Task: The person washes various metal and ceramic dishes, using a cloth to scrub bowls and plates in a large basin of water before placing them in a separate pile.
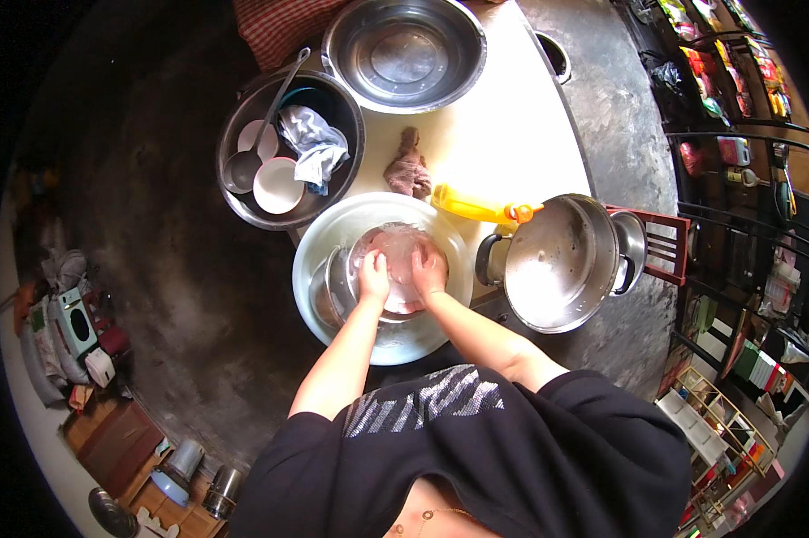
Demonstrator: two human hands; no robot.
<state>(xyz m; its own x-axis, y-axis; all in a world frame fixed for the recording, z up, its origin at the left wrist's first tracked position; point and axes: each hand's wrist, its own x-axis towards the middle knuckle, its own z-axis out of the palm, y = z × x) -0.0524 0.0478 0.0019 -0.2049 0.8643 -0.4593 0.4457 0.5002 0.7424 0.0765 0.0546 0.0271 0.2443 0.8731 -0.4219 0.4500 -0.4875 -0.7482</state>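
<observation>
A large pale blue-green basin [310, 249] stands before me with metal vessels in it. My left hand [374, 269] is at the left side of a round vessel [402, 309] inside the basin, its fingers partly hidden. At the right side of the same vessel is my right hand [430, 269], fingers curved downward. Between the hands the surface looks wet, with foam or glare; whether either hand grips anything cannot be made out. A crumpled brown cloth [407, 173] lies just beyond the basin. To its right, a yellow bottle with an orange cap [475, 204] lies on its side.
A metal basin [228, 202] at the left holds bowls, a ladle and a cloth. Another metal basin [404, 57] stands at the table's [539, 114] far side. A two-handled steel pot [559, 269] is at the right, beside a red wooden chair [666, 245]. Shelves [740, 131] line the right.
</observation>
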